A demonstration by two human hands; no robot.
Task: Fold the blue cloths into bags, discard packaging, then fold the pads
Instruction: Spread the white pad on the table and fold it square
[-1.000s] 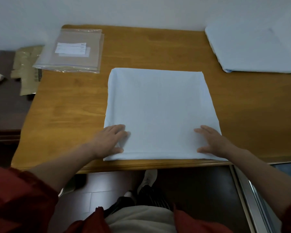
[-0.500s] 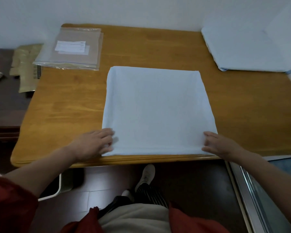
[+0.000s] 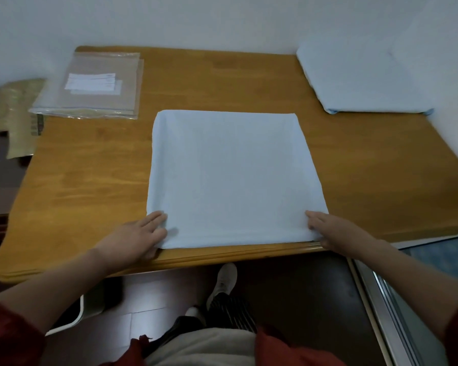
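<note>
A light blue cloth (image 3: pixel 230 178), folded into a flat square, lies in the middle of the wooden table (image 3: pixel 90 180) with its near edge along the table's front. My left hand (image 3: pixel 135 239) rests on the cloth's near left corner, fingers straight on top. My right hand (image 3: pixel 336 233) rests on the near right corner in the same way, its thumb down at the table edge. A second folded blue cloth (image 3: pixel 360 77) lies at the far right corner of the table.
A stack of clear plastic bags (image 3: pixel 95 88) with white labels sits at the far left of the table. Crumpled tan packaging (image 3: pixel 13 114) lies on a dark lower surface to the left. A wall runs behind the table.
Both hands slid outward along the cloth's near edge, from resting inside it to its two near corners. The cloth has stayed flat.
</note>
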